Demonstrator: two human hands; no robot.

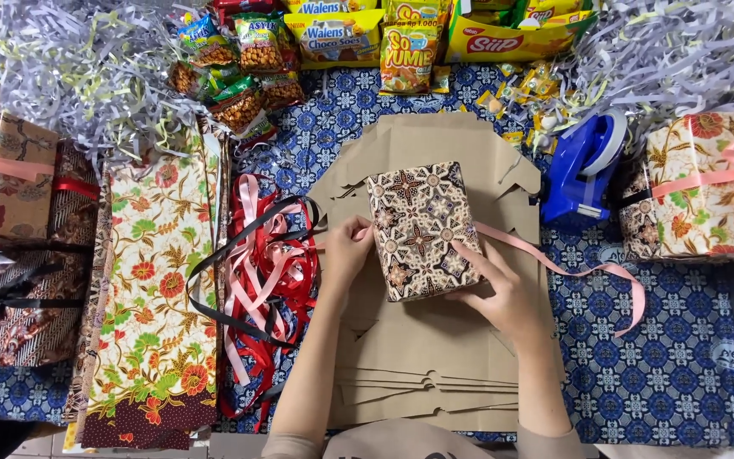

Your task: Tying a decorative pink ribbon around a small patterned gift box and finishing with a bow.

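Head view, looking straight down. Wrapped box (421, 229) in brown star-pattern paper, lying flat on a stack of flattened cardboard (435, 357), right between both sets of fingers. Left hand (346, 251) pressed against the box's left edge, fingers curled shut around the pink ribbon (571, 270) there. Right hand (503, 293) at the lower right corner, fingers spread open and flat on the paper, gripping nothing. Ribbon out from under the box's right edge, trailing past the right fingers and looping back on the blue patterned cloth (664, 357) over the desk.

Pretty crowded left of the left fingers: tangle of red, pink and black ribbons (256, 280) just beside them, then floral wrapping sheets (159, 289). Beyond the fingertips, snack packets (333, 38) and shredded paper (87, 68). Blue tape dispenser (584, 166) up and right of the right fingers, near the cardboard's edge. Open room mostly right of and below the right fingers, on that cloth.
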